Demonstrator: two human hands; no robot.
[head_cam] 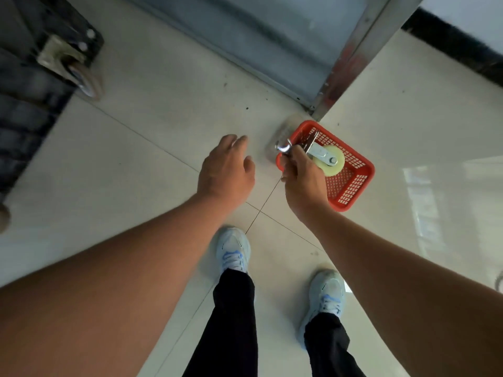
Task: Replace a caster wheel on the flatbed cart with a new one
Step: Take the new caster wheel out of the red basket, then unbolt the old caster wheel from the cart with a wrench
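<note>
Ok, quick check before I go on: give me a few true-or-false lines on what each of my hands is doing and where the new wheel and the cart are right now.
1. The right hand grips a wrench. True.
2. The left hand holds the new wheel. False: it holds nothing, fingers loosely spread above the floor.
3. The new wheel lies in the red basket. True.
4. The basket sits on the cart. False: it sits on the floor; the cart is far off at upper left.
5. A wheel shows on the cart. True.
</note>
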